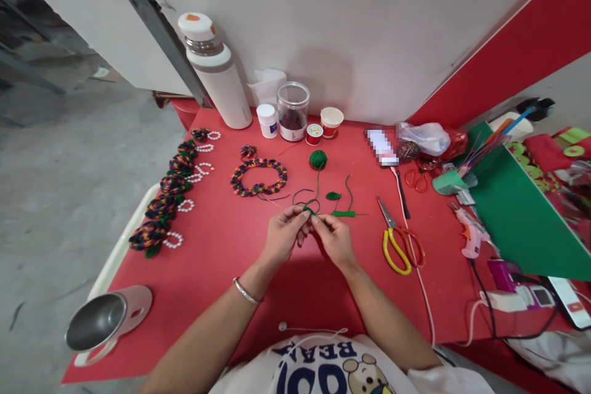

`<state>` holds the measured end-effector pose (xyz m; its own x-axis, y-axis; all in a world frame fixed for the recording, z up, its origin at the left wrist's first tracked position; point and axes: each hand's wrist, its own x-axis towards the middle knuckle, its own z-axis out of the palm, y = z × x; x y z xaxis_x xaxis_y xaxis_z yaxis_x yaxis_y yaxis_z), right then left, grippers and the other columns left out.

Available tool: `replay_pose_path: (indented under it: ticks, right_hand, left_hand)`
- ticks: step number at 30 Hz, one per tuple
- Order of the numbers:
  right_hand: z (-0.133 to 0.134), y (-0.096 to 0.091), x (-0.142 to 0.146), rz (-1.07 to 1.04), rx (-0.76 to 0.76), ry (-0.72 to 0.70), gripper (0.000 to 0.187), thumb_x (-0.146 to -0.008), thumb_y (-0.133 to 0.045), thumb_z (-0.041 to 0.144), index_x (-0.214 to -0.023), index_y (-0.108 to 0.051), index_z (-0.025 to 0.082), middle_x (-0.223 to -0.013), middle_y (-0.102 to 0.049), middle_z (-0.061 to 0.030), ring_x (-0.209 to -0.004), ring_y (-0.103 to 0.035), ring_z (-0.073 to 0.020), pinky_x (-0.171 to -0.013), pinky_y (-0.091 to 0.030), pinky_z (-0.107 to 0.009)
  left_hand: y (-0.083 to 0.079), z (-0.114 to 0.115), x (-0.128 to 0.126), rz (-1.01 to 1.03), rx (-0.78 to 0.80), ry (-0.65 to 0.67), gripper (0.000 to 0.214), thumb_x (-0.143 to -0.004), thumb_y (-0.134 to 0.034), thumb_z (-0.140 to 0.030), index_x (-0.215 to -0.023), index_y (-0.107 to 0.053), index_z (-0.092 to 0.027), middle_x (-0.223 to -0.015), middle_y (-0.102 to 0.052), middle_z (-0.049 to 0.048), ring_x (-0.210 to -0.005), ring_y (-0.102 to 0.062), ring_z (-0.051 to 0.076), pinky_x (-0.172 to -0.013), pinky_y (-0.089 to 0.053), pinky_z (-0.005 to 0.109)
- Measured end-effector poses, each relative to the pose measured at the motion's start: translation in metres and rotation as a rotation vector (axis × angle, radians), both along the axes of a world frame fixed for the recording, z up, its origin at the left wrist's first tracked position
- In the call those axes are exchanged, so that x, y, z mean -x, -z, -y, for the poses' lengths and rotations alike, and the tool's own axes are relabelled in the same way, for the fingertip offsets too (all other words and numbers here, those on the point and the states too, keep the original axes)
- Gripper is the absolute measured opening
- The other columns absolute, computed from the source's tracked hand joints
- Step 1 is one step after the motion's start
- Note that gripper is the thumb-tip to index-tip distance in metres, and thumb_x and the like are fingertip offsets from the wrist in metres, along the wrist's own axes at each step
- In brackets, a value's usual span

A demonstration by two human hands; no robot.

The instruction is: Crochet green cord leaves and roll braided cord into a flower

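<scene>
My left hand (282, 233) and my right hand (333, 237) meet over the red table (221, 258), fingertips pinched together on a strand of green yarn (310, 209). The strand loops just beyond my fingers and runs up to a small green yarn ball (317, 159). A small green crocheted leaf (333, 196) and a green-handled crochet hook (344, 213) lie just right of my fingers. A multicoloured yarn ring (259, 176) rests beyond my left hand.
Yellow and red scissors (398, 240) lie to the right, with a pink glue gun (471, 235). Several yarn flowers with pearl rings (165, 204) line the left edge. A white thermos (216, 71), jar (292, 109), cups and red thread spool (314, 133) stand at the back. A steel mug (99, 322) sits near left.
</scene>
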<state>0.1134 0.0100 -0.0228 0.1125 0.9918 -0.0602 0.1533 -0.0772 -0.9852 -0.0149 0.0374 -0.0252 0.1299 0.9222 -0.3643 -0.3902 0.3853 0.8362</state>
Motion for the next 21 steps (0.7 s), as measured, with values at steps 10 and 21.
replay_pose_path:
  ticks: [10,21]
  right_hand:
    - [-0.04,-0.014,-0.052,0.96,-0.192,0.072,0.025,-0.095,-0.058,0.028,-0.116,-0.071,0.024,-0.101,-0.069,-0.008,-0.09,-0.065,-0.0222,-0.073,-0.045,-0.03]
    - [-0.063,-0.015,-0.061,0.964,0.028,-0.097,0.004,-0.086,-0.069,0.022,-0.089,-0.068,0.023,-0.094,-0.068,-0.0031,-0.084,-0.063,-0.0198,-0.07,-0.04,-0.028]
  left_hand:
    - [-0.001,-0.008,0.008,-0.051,-0.012,-0.053,0.041,-0.066,-0.08,-0.041,-0.088,-0.058,-0.015,-0.051,-0.063,-0.0033,-0.032,-0.05,0.01,-0.028,-0.035,0.017]
    - [-0.001,-0.029,0.006,-0.206,-0.091,-0.128,0.031,-0.07,-0.073,-0.037,-0.088,-0.062,-0.015,-0.053,-0.063,-0.003,-0.033,-0.044,0.007,-0.032,-0.032,0.018]
